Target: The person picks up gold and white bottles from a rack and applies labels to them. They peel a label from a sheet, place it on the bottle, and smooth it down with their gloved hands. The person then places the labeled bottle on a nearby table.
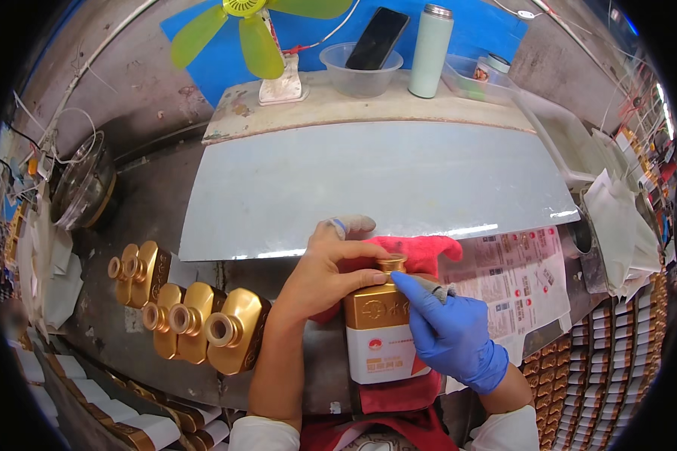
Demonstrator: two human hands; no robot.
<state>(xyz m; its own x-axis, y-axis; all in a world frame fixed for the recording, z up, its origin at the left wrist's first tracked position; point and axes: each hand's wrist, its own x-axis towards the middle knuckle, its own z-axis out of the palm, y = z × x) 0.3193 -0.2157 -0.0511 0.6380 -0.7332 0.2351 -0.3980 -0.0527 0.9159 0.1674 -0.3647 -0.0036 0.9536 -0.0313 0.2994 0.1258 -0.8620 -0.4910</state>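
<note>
A gold and white bottle [384, 342] with a short round neck stands in front of me on a red cloth [402, 395]. Thumb and finger of my bare left hand [338, 263] close round its shoulder and neck from the left. Pale covers sit on the raised fingertips of that hand. My right hand [459, 331], in a blue glove, is closed at the bottle's right shoulder, with its fingertips by the neck. A bit of grey cloth [435, 287] shows between its fingers, partly hidden.
Several gold bottles [233, 331] lie at the left. Beyond my hands is a grey board [376, 180]; a fan [259, 37], a plastic bowl [361, 79] with a phone and a pale green flask [432, 52] stand behind it. Printed paper [519, 278] lies at right, near bottle rows [609, 361].
</note>
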